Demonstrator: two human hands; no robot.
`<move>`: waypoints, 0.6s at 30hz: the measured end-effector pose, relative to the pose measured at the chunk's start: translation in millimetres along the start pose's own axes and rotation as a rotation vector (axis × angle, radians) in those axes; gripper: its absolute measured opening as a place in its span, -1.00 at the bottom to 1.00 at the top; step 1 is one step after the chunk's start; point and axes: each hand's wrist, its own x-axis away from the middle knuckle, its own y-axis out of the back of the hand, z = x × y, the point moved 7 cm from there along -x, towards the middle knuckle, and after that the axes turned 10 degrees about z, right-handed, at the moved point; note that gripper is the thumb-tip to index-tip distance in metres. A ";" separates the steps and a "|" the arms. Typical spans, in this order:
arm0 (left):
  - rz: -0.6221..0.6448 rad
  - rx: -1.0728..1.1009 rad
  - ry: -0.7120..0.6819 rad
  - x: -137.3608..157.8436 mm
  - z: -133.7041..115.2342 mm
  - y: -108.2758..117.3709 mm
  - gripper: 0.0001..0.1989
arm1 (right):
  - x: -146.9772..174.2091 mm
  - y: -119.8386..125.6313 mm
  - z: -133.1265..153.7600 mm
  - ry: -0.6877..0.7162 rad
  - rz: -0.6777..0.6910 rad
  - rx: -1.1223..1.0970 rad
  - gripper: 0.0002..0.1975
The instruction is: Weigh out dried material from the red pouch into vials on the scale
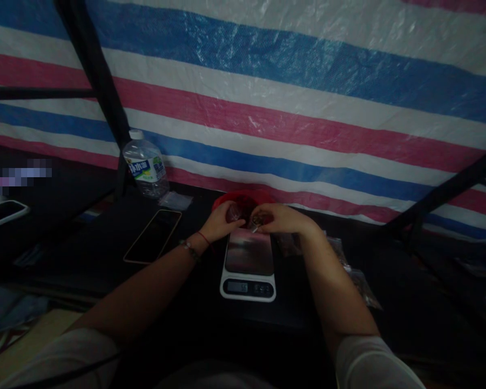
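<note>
Over the far end of a kitchen scale (250, 256), my left hand (221, 222) has its fingers curled round a small clear plastic thing (234, 213); whether it is a bag or a cup I cannot tell. Facing it, my right hand (285, 218) is closed on a small clear plastic bag (261, 218) with brownish bits inside. Both hands are at the near side of a red basin (222, 199), whose dark contents are partly hidden by them. The scale's display is lit, but its digits are too blurred to read.
Filled small bags (362, 286) lie by my right forearm. To the left are a phone (153, 236), some flat clear bags (175, 200) and a large plastic bottle (146, 165). Another phone (4, 214) lies farther left. A striped tarp (267, 116) hangs behind the black table.
</note>
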 end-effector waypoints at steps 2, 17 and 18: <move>0.020 -0.019 -0.020 1.2 -4.1 -1.9 -0.44 | 2.1 11.5 -0.2 0.046 -0.136 -0.036 -0.63; 0.066 0.059 -0.016 3.6 -15.3 -14.8 -0.49 | -18.5 4.6 -2.3 0.011 -0.397 0.131 -0.64; 0.067 0.064 -0.014 3.8 -15.5 -15.6 -0.48 | -18.9 4.7 -0.4 0.017 -0.397 0.153 -0.67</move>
